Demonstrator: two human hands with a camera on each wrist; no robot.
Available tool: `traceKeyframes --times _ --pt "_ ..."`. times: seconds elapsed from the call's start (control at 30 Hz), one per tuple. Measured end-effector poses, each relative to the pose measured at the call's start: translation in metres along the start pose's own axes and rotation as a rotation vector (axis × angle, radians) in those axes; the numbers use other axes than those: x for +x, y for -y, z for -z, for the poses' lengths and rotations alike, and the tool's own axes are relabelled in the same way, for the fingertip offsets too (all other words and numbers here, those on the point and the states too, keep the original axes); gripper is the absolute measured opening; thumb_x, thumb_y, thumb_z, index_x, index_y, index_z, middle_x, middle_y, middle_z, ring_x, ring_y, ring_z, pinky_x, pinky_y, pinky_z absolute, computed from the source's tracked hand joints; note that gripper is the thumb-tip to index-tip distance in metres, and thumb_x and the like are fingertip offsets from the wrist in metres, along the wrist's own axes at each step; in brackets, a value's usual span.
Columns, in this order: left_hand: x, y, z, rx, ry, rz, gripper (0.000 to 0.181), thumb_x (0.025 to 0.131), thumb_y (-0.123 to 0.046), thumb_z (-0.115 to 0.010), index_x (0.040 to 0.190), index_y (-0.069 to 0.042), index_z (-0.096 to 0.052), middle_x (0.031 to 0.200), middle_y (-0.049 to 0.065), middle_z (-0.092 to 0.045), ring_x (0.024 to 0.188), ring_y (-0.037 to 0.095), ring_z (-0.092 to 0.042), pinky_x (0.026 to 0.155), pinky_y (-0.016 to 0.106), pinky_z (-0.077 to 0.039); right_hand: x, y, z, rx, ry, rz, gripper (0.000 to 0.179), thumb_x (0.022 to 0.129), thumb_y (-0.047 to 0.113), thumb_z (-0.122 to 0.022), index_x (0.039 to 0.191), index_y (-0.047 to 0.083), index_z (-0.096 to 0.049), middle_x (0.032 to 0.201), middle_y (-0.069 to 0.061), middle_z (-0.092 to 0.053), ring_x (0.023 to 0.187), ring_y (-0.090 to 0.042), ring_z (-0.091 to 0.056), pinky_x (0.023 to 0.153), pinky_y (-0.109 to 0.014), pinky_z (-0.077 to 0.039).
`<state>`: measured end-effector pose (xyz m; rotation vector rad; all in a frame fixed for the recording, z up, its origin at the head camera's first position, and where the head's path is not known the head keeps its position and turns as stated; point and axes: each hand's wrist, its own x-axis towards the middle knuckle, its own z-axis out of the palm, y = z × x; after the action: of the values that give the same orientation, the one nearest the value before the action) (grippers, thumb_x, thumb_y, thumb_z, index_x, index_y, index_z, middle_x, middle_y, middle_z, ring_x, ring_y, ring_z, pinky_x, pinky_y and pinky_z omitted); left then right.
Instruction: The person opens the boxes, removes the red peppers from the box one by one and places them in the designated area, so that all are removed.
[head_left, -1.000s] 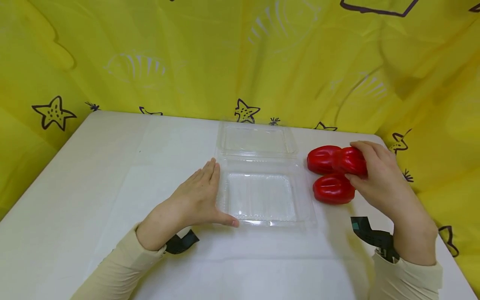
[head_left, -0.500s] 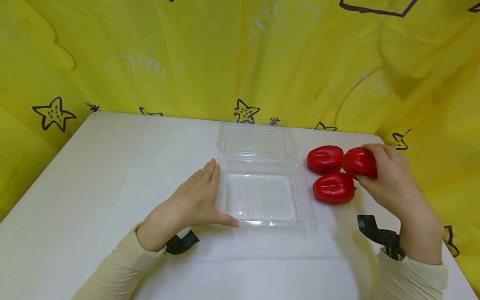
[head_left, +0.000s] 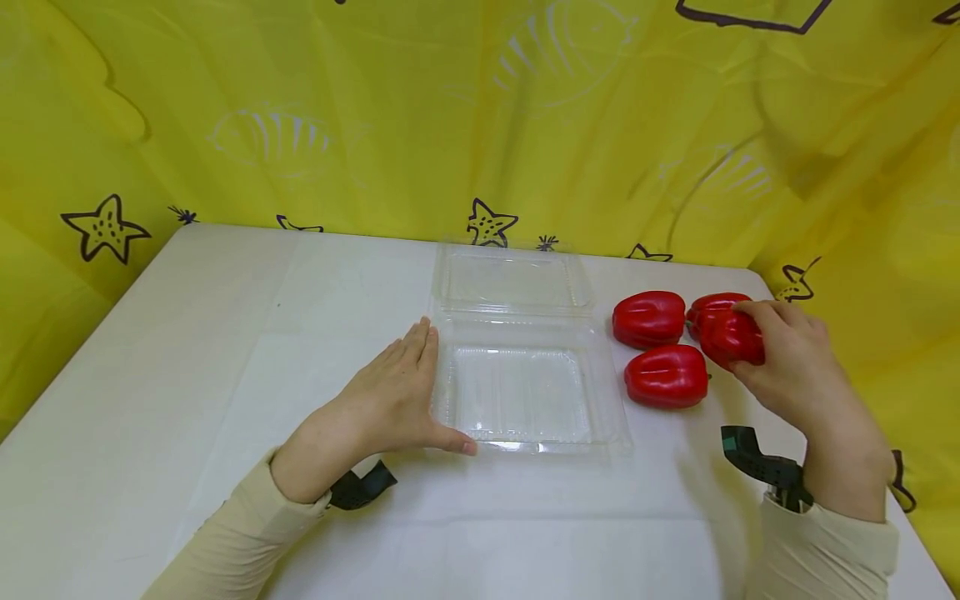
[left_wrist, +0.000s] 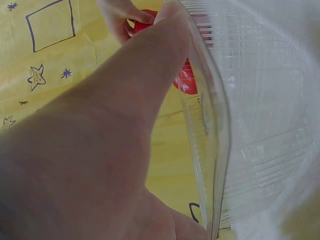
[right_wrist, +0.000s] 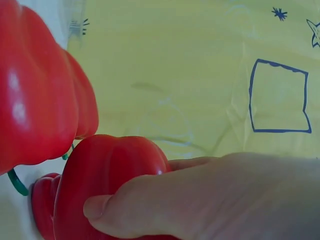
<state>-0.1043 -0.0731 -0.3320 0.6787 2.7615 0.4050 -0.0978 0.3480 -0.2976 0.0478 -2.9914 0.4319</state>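
My right hand (head_left: 787,358) grips a red bell pepper (head_left: 727,337) on the right side of the table, its thumb pressed on the skin in the right wrist view. Partly hidden behind it lies another red bell pepper (head_left: 708,305). Two more bell peppers, a rear one (head_left: 648,320) and a front one (head_left: 666,377), lie to the left of these, stems pointing right. A clear plastic clamshell box (head_left: 611,417) lies spread open at the middle. My left hand (head_left: 386,396) rests against it, straight fingers along its left side and thumb at the front edge.
The box's lid (head_left: 513,279) lies folded back toward the yellow curtain (head_left: 405,117), which hangs behind and beside the white table (head_left: 225,350). Black wrist mounts (head_left: 761,462) stick out from both sleeves.
My right hand has moved right and slightly toward me with the pepper, away from the rear left one. Another pepper now shows behind it. My left hand has stayed still.
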Motion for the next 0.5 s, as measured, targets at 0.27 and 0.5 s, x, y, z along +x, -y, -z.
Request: traceKeyframes --times 0.27,0.5 --pt "0.000 0.000 0.000 0.004 0.004 -0.001 0.143 0.062 -0.079 -0.074 0.155 0.009 -0.010 0.164 0.026 -0.005 0.154 0.037 -0.011 0.125 0.049 -0.018 0.002 -0.008 -0.004 -0.011 0.025 -0.020 0.070 0.070 -0.008 -0.077 0.133 -0.009 -0.045 0.134 -0.039 -0.036 0.118 -0.061 -0.025 0.080 -0.074 -0.043" --pt "0.000 0.000 0.001 0.010 0.000 -0.008 0.144 0.062 -0.079 -0.074 0.154 0.010 -0.010 0.164 0.027 -0.006 0.153 0.038 -0.013 0.125 0.049 -0.019 0.005 -0.014 -0.010 -0.013 0.077 -0.060 0.072 0.069 -0.007 -0.078 0.134 -0.007 -0.045 0.136 -0.040 -0.033 0.122 -0.062 -0.022 0.079 -0.074 -0.046"
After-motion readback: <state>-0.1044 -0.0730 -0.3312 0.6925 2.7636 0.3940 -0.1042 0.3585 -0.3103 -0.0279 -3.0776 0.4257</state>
